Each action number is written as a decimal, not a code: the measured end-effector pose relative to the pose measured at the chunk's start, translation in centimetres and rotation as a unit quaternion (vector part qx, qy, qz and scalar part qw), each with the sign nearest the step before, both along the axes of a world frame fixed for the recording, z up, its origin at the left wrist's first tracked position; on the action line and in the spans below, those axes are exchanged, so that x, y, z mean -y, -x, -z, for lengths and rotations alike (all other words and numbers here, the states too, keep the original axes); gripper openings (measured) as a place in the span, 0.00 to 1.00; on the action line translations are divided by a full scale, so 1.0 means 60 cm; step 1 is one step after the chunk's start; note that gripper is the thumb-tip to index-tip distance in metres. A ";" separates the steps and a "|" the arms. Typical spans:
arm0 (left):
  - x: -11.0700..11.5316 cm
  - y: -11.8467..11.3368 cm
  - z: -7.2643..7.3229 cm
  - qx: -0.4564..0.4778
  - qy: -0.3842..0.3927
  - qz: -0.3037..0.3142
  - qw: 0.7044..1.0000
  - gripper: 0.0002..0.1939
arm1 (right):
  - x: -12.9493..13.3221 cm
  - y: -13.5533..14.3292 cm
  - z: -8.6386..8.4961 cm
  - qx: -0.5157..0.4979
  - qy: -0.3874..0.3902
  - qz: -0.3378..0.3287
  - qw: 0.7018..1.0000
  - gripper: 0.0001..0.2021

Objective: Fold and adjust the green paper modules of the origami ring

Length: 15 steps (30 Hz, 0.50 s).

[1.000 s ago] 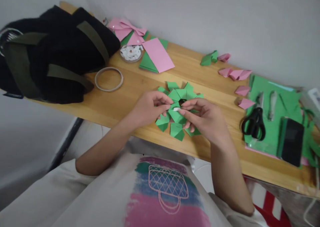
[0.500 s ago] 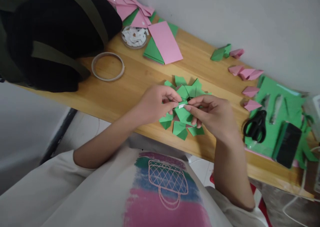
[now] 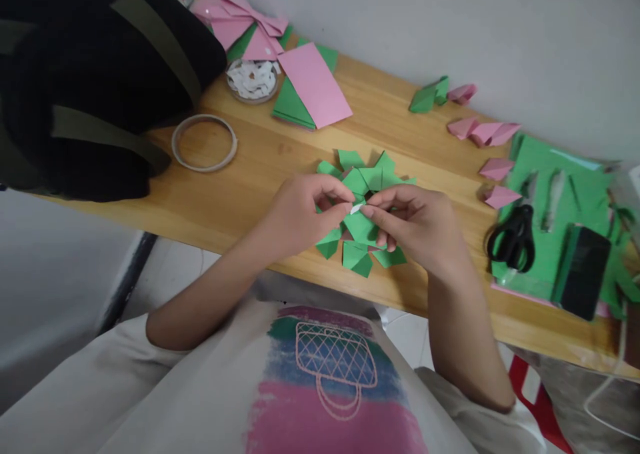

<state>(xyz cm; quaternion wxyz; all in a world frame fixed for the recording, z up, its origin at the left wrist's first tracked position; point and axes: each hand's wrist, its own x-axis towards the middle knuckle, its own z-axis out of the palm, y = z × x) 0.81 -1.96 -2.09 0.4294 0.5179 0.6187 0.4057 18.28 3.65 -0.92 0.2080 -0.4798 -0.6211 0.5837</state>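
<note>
A folded-paper flower (image 3: 361,229) with green petals and bits of pink showing lies near the table's front edge, partly hidden by both hands. My left hand (image 3: 305,213) pinches its centre from the left, thumb against forefinger. From the right, my right hand (image 3: 413,224) pinches the same part, its other fingers curled over the petals. A small white strip (image 3: 356,209), like a piece of tape, shows on the green paper between the two thumb tips. What the fingers cover at the centre cannot be made out.
Left of the hands are a tape roll (image 3: 204,143), a dish of white scraps (image 3: 253,79) and a black bag (image 3: 100,81). Pink and green sheets (image 3: 316,84) lie behind. Folded pink pieces (image 3: 495,169), scissors (image 3: 513,241) and a phone (image 3: 583,272) are at the right.
The view has shifted slightly, so most things on the table sit a little further left. Both hands keep their pinch at the flower's centre, with the white strip still between the thumbs.
</note>
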 end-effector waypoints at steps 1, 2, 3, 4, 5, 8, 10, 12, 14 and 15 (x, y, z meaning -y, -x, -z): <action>0.000 0.000 0.000 -0.003 -0.002 0.000 1.000 0.04 | 0.000 0.000 0.000 0.002 0.000 0.000 1.000 0.19; 0.000 -0.001 -0.001 -0.006 -0.003 0.001 1.000 0.03 | 0.000 0.000 0.000 0.002 0.001 0.000 1.000 0.19; 0.000 -0.001 0.000 -0.009 -0.004 0.002 1.000 0.03 | 0.000 0.000 0.000 0.002 0.002 0.000 1.000 0.20; 0.000 -0.001 0.000 -0.012 -0.004 0.002 1.000 0.04 | 0.001 0.000 -0.001 0.002 0.003 -0.001 1.000 0.20; -0.001 -0.001 0.000 -0.016 -0.003 0.003 1.000 0.05 | 0.001 0.000 -0.001 0.001 0.002 -0.002 1.000 0.20; -0.002 -0.002 0.002 -0.028 -0.001 0.007 1.000 0.06 | 0.001 0.001 -0.002 0.002 -0.002 -0.006 1.000 0.19; -0.003 -0.003 0.003 -0.038 -0.001 0.009 0.999 0.06 | 0.000 0.001 -0.002 0.006 -0.007 -0.011 1.000 0.18; -0.004 -0.003 0.003 -0.047 -0.003 0.010 0.999 0.06 | -0.001 0.000 -0.002 0.007 -0.011 -0.019 1.000 0.17; -0.005 -0.002 0.003 -0.047 -0.001 0.016 0.999 0.06 | -0.004 -0.004 -0.003 0.000 -0.007 -0.033 0.999 0.17; -0.005 -0.002 0.002 -0.045 0.001 0.020 0.999 0.06 | -0.007 -0.006 -0.005 -0.005 0.000 -0.042 0.999 0.17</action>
